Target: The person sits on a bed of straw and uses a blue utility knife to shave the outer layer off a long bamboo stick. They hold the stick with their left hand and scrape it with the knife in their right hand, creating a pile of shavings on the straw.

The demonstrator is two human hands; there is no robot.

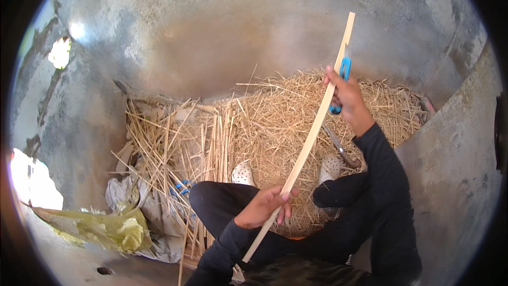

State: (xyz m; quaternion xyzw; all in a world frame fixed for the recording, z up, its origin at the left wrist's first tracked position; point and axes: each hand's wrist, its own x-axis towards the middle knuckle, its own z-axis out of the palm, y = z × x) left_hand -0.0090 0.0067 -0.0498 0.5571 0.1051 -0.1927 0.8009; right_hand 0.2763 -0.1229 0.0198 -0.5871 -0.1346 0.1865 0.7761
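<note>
Pale wood: a long thin strip [312,130] runs on a slant from my lap up past the far edge of the straw heap [275,122]. My left hand [264,206] is closed round its lower part. My right hand [346,98] grips the upper part together with a blue-handled tool [344,74]. A knife [341,151] lies on the straw beside my right white shoe [330,168]. Crumpled sacks [121,222] sit at the heap's left edge.
</note>
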